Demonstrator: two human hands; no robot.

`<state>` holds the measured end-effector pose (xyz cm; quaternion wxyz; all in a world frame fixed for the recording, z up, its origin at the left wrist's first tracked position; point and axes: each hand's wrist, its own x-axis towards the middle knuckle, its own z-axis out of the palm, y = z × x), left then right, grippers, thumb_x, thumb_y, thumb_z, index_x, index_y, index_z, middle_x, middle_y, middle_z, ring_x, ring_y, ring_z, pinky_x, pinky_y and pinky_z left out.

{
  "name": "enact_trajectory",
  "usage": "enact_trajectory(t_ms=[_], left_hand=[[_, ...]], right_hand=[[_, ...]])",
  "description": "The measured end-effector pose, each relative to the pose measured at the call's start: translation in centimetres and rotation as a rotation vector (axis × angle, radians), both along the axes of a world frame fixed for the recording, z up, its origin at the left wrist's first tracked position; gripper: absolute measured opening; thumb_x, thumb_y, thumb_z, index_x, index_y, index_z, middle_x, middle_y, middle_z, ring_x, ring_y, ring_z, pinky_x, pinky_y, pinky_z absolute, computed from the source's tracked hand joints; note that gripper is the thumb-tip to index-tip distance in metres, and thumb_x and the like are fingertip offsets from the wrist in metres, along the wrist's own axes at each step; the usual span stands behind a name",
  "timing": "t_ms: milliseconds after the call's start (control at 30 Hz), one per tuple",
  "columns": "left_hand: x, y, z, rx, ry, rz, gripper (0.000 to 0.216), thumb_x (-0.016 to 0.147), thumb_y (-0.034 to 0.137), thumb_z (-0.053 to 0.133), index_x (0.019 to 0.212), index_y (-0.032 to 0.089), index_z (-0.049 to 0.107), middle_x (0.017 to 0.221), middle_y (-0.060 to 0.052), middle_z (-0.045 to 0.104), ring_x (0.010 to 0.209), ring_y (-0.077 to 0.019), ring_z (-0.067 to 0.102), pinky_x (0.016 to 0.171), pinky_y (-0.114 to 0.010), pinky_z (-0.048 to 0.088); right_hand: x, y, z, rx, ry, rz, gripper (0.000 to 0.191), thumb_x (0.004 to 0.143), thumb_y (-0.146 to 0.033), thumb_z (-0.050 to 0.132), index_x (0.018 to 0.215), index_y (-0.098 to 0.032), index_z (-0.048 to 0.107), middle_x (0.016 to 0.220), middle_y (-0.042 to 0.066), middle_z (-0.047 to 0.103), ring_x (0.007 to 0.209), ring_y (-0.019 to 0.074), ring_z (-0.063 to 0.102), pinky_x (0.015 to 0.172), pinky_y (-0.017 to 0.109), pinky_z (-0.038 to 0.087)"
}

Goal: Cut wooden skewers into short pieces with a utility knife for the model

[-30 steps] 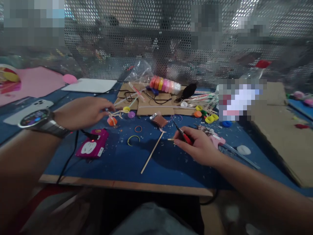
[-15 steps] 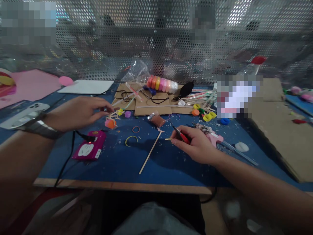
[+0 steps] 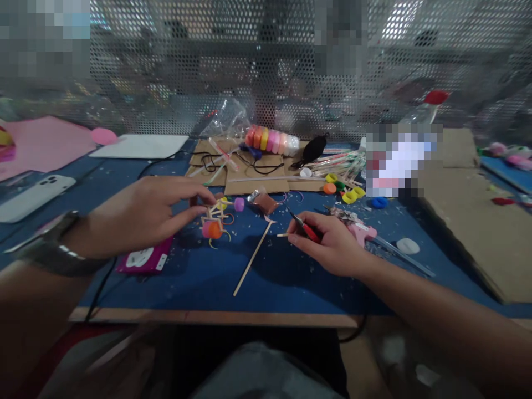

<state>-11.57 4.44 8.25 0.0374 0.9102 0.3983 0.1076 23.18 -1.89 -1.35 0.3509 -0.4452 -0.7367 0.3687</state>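
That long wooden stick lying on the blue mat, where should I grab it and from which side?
Probably pinch the long wooden stick at its middle from above, fingertips across its width. It lies flat and slanted on the blue mat, with bare mat either side there; its far end sits near the right hand and its red-handled tool.

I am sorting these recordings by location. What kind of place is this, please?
Probably a craft workbench: a scrap-littered blue work mat, a row of coloured plastic tubs, a small stick-and-cap model in the left hand, a red-handled tool in the right hand.
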Motion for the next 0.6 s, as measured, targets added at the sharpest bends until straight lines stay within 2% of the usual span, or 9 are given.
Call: enact_trajectory(t_ms=[133, 267, 467, 600], left_hand=[[1.6, -0.8, -0.9, 0.012, -0.042, -0.043, 0.029, 0.106, 0.039, 0.056, 0.125, 0.027, 0.075, 0.117, -0.003, 0.083, 0.101, -0.0243, 0.078, 0.092, -0.033, 0.055], [3.1, -1.5, -1.6, -0.034, -0.05, -0.05, 0.033, 0.106, 0.039, 0.057, 0.131, 0.024, 0.072, 0.12, -0.007, 0.082, 0.102, -0.0255, 0.078, 0.095, -0.037, 0.058], [4.5, -1.9, -2.3, -0.073, -0.122, -0.109, 0.03, 0.104, 0.038, 0.057, 0.126, 0.029, 0.075, 0.11, -0.005, 0.083, 0.095, -0.0265, 0.079, 0.094, -0.039, 0.06], [4.8, -2.0, -2.9, -0.083, -0.126, -0.159, 0.03, 0.105, 0.033, 0.056, 0.128, 0.027, 0.075, 0.112, -0.006, 0.083, 0.098, -0.0242, 0.078, 0.098, -0.038, 0.06]], right_hand=[[0.0, 0.1, 0.0, 0.005, 0.001, 0.001, 0.013, 0.101, -0.035, 0.069, 0.1, -0.022, 0.071, 0.078, -0.003, 0.062, 0.069, 0.0139, 0.053, 0.064, 0.026, 0.043], [0.1, 0.1, -0.1, 0.011, -0.008, 0.0, 0.015, 0.101, -0.037, 0.07, 0.1, -0.022, 0.072, 0.079, -0.002, 0.064, 0.069, 0.0144, 0.053, 0.065, 0.027, 0.044], [0.1, 0.2, 0.0, 0.018, -0.024, -0.007, 0.015, 0.101, -0.036, 0.07, 0.1, -0.022, 0.072, 0.08, -0.002, 0.065, 0.07, 0.015, 0.055, 0.067, 0.028, 0.045], [0.1, 0.1, 0.1, 0.016, -0.024, -0.006, 0.016, 0.101, -0.037, 0.07, 0.099, -0.022, 0.071, 0.079, -0.002, 0.063, 0.069, 0.0146, 0.053, 0.064, 0.027, 0.044]])
